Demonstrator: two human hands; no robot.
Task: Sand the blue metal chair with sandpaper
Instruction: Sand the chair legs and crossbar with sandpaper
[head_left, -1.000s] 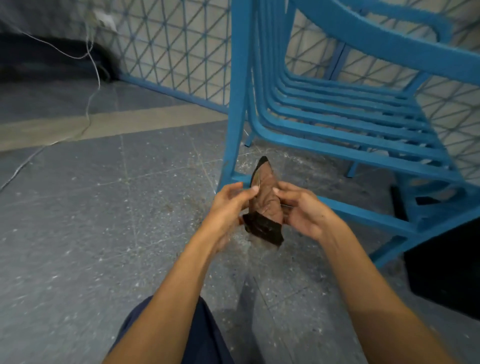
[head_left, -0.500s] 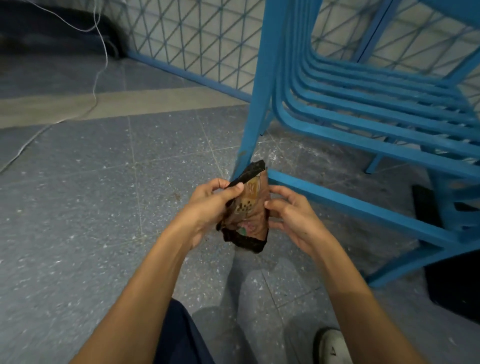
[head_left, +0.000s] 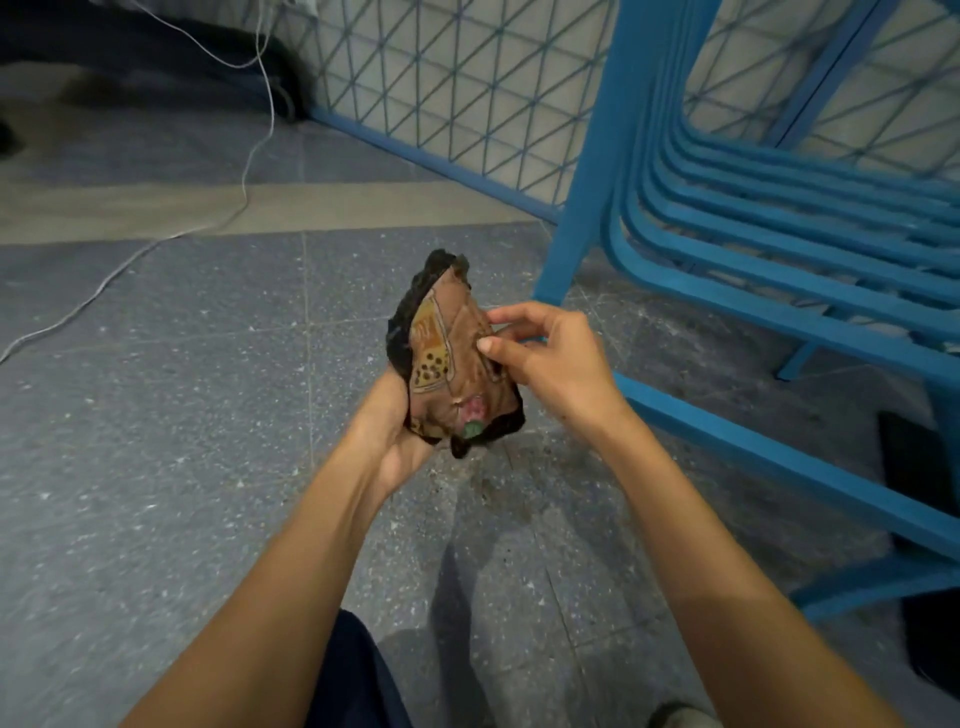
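Note:
A folded, worn piece of sandpaper (head_left: 451, 358), brown-backed with printed marks and dark ragged edges, stands upright in the middle of the view. My left hand (head_left: 390, 426) grips its lower end from below and behind. My right hand (head_left: 550, 358) pinches its right edge with thumb and fingertips. The blue metal chair (head_left: 769, 260) fills the right side, its leg and slatted seat beyond and to the right of my hands. A low blue crossbar (head_left: 779, 462) runs just behind my right wrist. The sandpaper is apart from the chair.
Grey speckled floor tiles lie underneath. A blue-framed wire mesh panel (head_left: 467, 98) stands at the back. A white cable (head_left: 244, 171) trails across the floor at left. A dark object (head_left: 914, 467) sits under the chair at right. My dark trouser leg and a shoe show below.
The sandpaper has been turned so its printed brown back faces me. My left hand shifted from its side to under its lower end; my right hand now pinches the right edge.

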